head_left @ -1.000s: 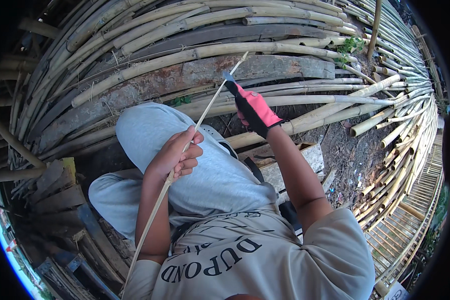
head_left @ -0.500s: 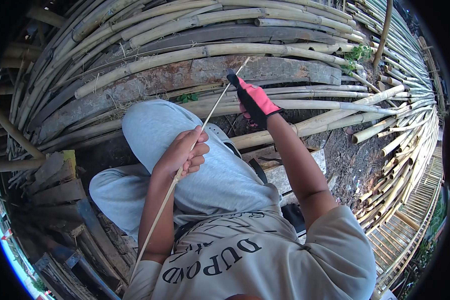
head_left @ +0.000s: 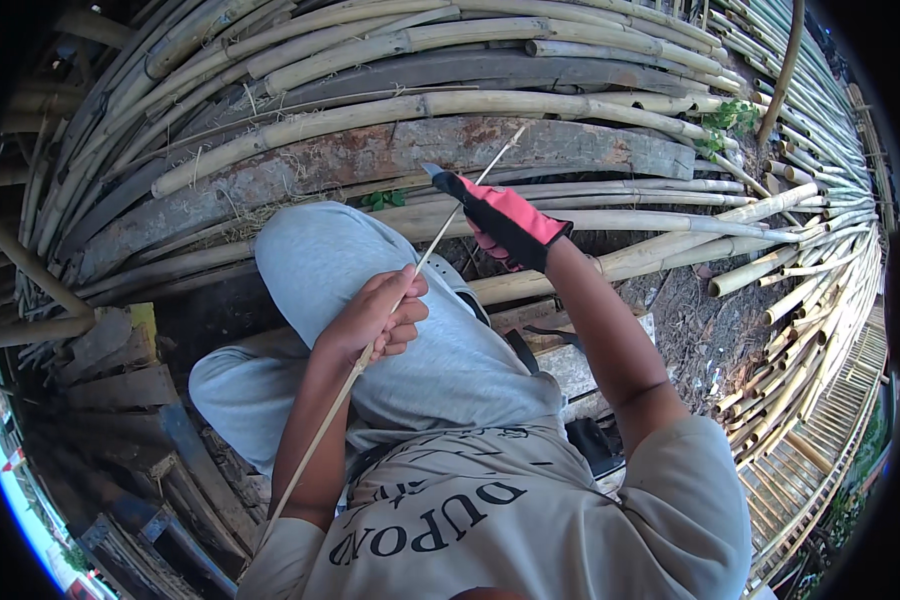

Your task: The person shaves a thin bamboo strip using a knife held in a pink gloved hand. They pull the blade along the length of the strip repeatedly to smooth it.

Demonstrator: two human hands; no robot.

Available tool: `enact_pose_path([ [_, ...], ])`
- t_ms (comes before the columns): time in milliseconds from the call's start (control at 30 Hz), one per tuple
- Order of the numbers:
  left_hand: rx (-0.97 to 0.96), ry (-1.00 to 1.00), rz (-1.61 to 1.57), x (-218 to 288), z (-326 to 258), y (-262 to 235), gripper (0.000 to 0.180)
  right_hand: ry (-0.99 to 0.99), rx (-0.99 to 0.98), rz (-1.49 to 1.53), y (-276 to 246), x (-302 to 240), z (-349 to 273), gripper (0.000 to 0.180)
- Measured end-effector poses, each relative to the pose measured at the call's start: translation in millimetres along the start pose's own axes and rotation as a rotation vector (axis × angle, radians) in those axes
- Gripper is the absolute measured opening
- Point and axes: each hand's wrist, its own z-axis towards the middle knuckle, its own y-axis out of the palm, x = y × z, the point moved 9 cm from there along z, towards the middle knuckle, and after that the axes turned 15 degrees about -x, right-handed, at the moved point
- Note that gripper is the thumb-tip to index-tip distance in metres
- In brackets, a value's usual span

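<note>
A long, thin bamboo strip (head_left: 331,415) slants across my lap, its far tip above a weathered plank. My bare left hand (head_left: 375,315) is closed around its middle, over my grey-trousered leg. My right hand (head_left: 515,222), in a pink and black glove, is closed on a knife further up the strip. The short knife blade (head_left: 432,170) juts out to the left past the glove's fingertips. The glove lies across the strip and hides part of it; the knife's handle is covered by the hand.
Weathered planks (head_left: 370,157) and bamboo poles (head_left: 340,118) lie beyond my knees. Many cut bamboo lengths (head_left: 820,330) are piled at the right. Wooden pieces (head_left: 135,390) are stacked at the left. A slatted bamboo platform (head_left: 805,465) stands at the lower right.
My right hand has drawn back from near the strip's far tip toward my left hand, and the knife blade now shows clearly. My left hand keeps its hold on the strip.
</note>
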Motion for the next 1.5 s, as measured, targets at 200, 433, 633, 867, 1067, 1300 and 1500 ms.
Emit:
enact_pose_path([
  [200,0.009,0.033,-0.084,0,2,-9,0.035,0.13,0.298,-0.008,-5,-26,-22,0.052],
  [433,-0.013,0.059,-0.107,8,3,-8,0.037,0.017,0.334,-0.054,-47,-2,8,0.066],
  [633,-0.044,0.054,-0.087,0,-8,-9,0.037,0.032,0.353,0.1,-41,-9,-6,0.051],
  [867,-0.015,0.096,-0.035,5,-6,-2,0.04,-0.078,0.259,0.129,-27,-23,-3,0.05],
  [1067,0.041,0.083,0.045,-1,2,23,0.04,-0.001,0.332,0.038,-58,-20,-27,0.046],
  [1300,0.041,0.056,0.067,0,19,27,0.039,0.002,0.412,-0.05,-76,-27,-40,0.055],
  [1500,0.08,0.148,-0.015,-6,-4,12,0.038,-0.284,-0.04,-0.199,6,-20,-4,0.031],
])
